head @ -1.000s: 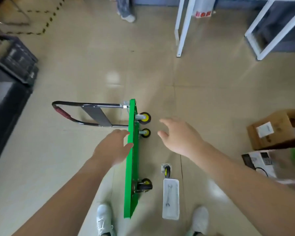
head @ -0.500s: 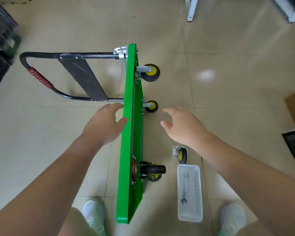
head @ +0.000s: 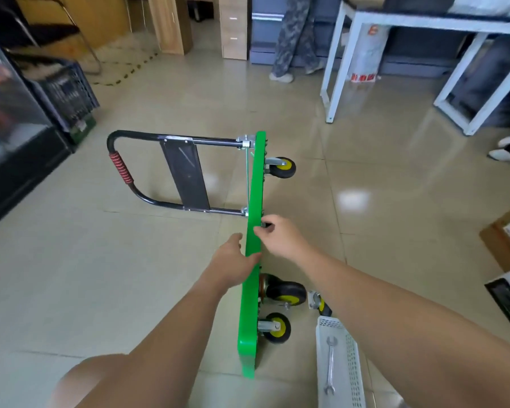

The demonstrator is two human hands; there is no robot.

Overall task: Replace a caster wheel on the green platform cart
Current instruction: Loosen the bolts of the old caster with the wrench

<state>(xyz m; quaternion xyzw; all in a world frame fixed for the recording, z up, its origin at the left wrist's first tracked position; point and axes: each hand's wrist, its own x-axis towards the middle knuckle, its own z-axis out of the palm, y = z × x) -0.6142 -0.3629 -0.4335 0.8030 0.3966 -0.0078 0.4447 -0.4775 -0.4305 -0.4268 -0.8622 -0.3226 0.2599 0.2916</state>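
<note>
Now | left fingers [head: 236, 239] grip green cart [head: 252, 290] edge | right fingers [head: 270, 231] pinch underside caster [head: 266, 224]

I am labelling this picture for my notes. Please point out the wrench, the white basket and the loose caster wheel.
wrench [head: 331, 363], head view, middle of its shaft.
white basket [head: 329, 322], head view, its far rim.
loose caster wheel [head: 321, 305], head view, its yellow hub.
</note>
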